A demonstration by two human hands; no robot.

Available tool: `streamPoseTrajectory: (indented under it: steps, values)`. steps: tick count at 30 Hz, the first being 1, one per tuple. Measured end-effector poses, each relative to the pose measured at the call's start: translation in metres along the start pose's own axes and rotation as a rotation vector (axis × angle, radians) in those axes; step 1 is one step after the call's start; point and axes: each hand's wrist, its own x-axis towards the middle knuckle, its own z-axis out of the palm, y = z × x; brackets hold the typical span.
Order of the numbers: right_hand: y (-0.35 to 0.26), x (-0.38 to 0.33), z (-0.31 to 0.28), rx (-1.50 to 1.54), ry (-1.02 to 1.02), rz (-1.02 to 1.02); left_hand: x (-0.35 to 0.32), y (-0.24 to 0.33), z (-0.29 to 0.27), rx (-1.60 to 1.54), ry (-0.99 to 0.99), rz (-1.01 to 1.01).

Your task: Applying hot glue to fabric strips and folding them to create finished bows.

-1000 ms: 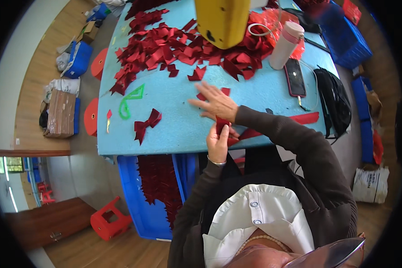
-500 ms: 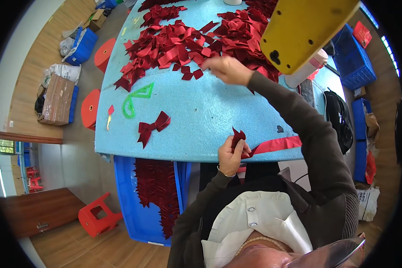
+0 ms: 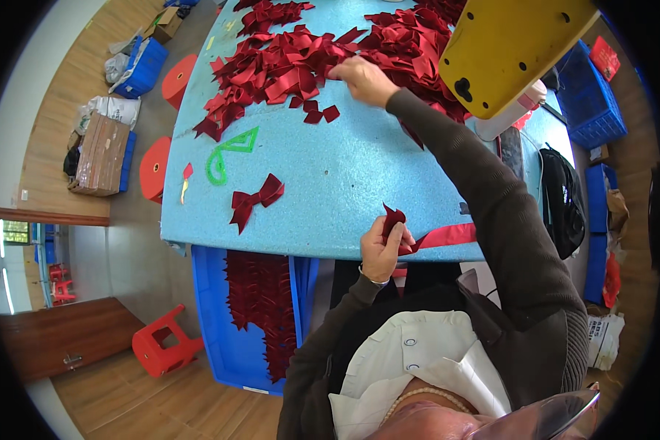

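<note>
Ribbon pieces [image 3: 301, 62], dark red and cut short, lie heaped across the far half of the light blue surface [image 3: 345, 183]. The right hand [image 3: 363, 79] has travelled from the near edge, where it met the other hand a second ago, out to this heap; half a second ago it was already arriving there. The shift marks a change from working the piece at the edge to fetching fresh material. Its arm is now stretched nearly straight, sleeve running diagonally over the surface, palm down, fingers curled onto the pieces at the heap's near margin; whether anything is yet pinched cannot be told.

The left hand [image 3: 383, 249] has stayed at the near edge, wrist bent upward, its grip closed on a folded ribbon piece [image 3: 393, 218], with a red ribbon strip [image 3: 447, 236] trailing to the right along the edge.

A finished bow [image 3: 253, 202] rests alone on the bare part of the surface, near a green outline template [image 3: 229, 152]. Below the edge, a blue crate [image 3: 220, 323] holds many more bows. A yellow machine housing [image 3: 513, 48] overhangs the heap at upper right.
</note>
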Motion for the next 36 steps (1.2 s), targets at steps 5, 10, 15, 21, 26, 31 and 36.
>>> streamPoseTrajectory:
  steps: [5,10,15,21,26,31,36]
  values:
    - [-0.091,-0.038,0.083,0.156,-0.266,-0.269,-0.038,0.009,-0.06,0.017,0.04,-0.038]
    - [-0.073,-0.046,0.07,-0.236,0.198,-0.142,-0.051,0.009,-0.06,0.01,-0.092,-0.027]
    - [-0.152,-0.079,0.048,0.295,-0.34,-0.237,-0.078,0.012,-0.057,0.091,-0.082,0.037]
    - [-0.164,-0.178,-0.032,0.625,-0.353,0.181,-0.07,-0.011,0.005,-0.242,0.054,0.058]
    - [-0.144,-0.363,-0.109,0.79,-0.235,0.178,-0.075,-0.041,0.126,-0.303,0.229,0.153]
    - [-0.157,-0.451,-0.161,0.775,-0.071,0.314,-0.096,-0.056,0.184,-0.116,0.097,0.251]
    - [-0.143,-0.52,-0.201,0.984,-0.071,0.559,-0.139,-0.071,0.233,-0.166,0.076,0.248]
